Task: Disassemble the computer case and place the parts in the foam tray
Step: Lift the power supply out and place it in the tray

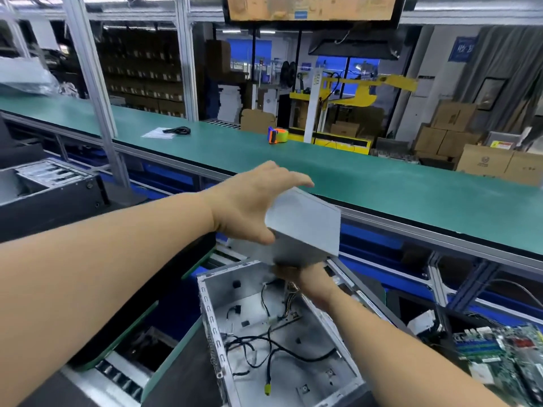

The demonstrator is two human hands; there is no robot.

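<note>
Bare metal computer case (282, 342) lies open below us with loose black cables (264, 348) inside. Above its far end we hold a grey metal box (305, 227): our left hand (249, 207) grips its top, and our right hand (305, 279) supports it from under, before the green conveyor belt (382, 183).

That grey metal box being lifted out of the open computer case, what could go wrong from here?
1. Wires seem to run up from the case towards the grey box, near the right hand; they might snag or tear.
2. The left hand holds the tilted box by top and side only, so it could slip and fall onto the case floor.
</note>
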